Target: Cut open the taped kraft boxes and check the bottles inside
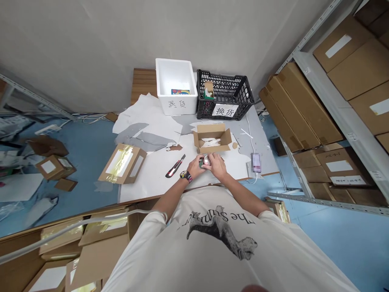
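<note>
Close together at the table's near edge, both my hands hold small things. My left hand [196, 167] is closed on a small dark green piece [201, 162], perhaps a little box, partly covered by the fingers. My right hand [216, 165] curls round a small, round, shiny silvery object [207, 160] whose kind I cannot make out. Just beyond the hands stands an open cardboard box [227, 142] with white paper inside. To the left of my left hand, a utility knife [175, 166] lies on the white table covering.
A taped carton [137, 164] sits at the table's left. Behind are a white foam box [179, 106] and a black crate [240, 109], each holding small packages. A phone [256, 163] with a cable lies right. Shelves of cartons [304, 109] flank the right; several cartons [100, 259] stand near left.
</note>
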A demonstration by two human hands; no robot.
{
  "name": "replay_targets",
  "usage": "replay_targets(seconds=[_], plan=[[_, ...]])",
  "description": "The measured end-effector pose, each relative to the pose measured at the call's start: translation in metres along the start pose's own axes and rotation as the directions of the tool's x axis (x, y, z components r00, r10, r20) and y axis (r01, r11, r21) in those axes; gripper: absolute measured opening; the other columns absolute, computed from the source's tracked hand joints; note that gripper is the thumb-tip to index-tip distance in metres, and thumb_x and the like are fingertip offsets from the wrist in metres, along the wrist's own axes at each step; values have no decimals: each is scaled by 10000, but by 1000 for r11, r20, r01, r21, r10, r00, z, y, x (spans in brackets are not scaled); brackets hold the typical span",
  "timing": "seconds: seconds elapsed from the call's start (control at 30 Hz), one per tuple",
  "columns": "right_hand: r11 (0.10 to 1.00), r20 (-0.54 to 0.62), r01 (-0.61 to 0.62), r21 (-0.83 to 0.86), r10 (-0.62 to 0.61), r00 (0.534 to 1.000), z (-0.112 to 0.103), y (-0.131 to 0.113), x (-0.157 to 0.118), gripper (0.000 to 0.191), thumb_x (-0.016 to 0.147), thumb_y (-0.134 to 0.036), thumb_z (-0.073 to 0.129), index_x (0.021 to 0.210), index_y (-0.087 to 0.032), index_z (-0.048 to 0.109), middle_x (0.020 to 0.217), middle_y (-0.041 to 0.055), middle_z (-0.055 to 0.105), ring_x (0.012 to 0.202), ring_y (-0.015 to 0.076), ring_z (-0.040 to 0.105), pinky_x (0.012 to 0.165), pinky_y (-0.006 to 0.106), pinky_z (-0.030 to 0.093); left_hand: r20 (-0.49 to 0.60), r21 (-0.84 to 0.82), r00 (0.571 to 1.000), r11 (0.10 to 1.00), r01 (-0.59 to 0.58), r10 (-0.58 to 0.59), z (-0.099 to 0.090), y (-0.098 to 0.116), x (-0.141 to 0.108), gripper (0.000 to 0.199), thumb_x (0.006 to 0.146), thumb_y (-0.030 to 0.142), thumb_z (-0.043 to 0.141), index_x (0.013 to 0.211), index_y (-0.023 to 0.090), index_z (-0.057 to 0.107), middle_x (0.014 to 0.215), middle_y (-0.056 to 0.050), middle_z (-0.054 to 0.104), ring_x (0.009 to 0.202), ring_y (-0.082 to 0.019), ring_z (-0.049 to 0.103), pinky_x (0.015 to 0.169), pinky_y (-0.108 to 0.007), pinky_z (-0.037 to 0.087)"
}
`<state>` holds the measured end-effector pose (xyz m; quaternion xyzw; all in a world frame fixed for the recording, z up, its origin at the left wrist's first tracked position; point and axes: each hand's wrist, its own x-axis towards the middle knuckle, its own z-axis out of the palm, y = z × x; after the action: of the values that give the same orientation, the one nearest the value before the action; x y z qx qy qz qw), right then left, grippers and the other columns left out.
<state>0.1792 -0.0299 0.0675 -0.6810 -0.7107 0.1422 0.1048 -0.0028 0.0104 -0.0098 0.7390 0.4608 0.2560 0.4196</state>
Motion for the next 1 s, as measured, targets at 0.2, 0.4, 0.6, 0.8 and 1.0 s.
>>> replay_targets(seconds=[0.2,0.4,0.6,0.8,1.0], plan=[[999,10,43,-31,-42,999,3,12,-8,508,1067,-597,771,1356,-187,690,1271,174,697,1073,350,620,954,432,499,12,-11,1000,1000,-15,15,2,-3,0,606,843,316,842,1399,287,601,1406,-81,774,1191,-319,802,1052,-453,628],[991,-121,8,137,9,993,14,13,-15,289,1121,-418,644,1318,-213,693,1300,142,687,1179,333,622,1014,421,516,-12,-17,999,999,-46,46,11,-12,-2,639,857,308,842,1442,264,589,1432,-101,759,1204,-308,793,1081,-468,629],[942,-201,-93,324,164,966,26,6,-7,344,953,-440,769,1213,-226,700,1226,126,679,1178,339,625,1033,461,552,14,-93,992,988,-125,127,4,-21,-11,889,881,281,820,1688,259,447,1656,-131,637,1482,-316,666,1197,-480,588],[621,-188,-249,743,551,813,27,37,-18,396,992,-571,585,1158,-230,698,1264,140,724,1139,282,684,1035,448,607,110,-58,990,995,-81,87,-11,-27,-26,943,879,308,855,1723,221,441,1663,-168,629,1519,-351,636,1316,-539,489],[65,303,-388,919,513,803,39,41,-25,609,937,-738,573,1247,-242,745,1304,127,778,1127,292,751,910,440,693,89,-37,996,999,12,-9,5,-25,-19,884,829,314,896,1622,206,520,1605,-175,662,1471,-378,655,1261,-546,526]])
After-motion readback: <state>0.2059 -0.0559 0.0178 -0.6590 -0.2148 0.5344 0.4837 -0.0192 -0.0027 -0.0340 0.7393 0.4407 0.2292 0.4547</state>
